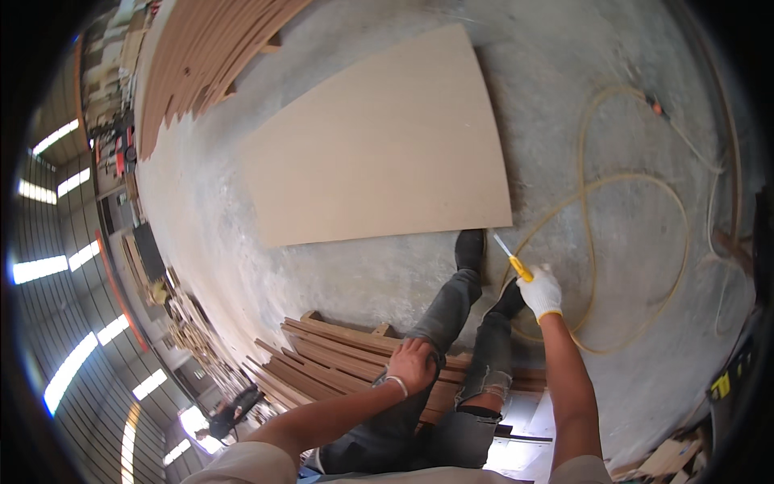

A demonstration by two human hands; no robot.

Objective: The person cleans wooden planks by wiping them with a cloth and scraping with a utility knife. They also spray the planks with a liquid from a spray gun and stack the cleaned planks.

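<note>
My right hand (pixel 539 291), in a white knit glove, is closed round the yellow handle of an air blow gun (pixel 516 263). Its thin silvery nozzle points up and left, just off the lower right corner of a large tan board (pixel 379 145) lying flat on the floor. A pale yellow hose (pixel 591 234) loops on the concrete beside that hand; where it joins the gun is hidden. My bare left hand (pixel 413 365), with a bracelet at the wrist, rests on my left knee. Its fingers lie over the trouser cloth and hold nothing.
Brown wooden planks (pixel 339 351) are stacked under and beside my legs. More long planks (pixel 214 60) lie at the far left. An orange hose coupling (pixel 655 107) is at the far right. Wood offcuts (pixel 673 458) sit at the lower right.
</note>
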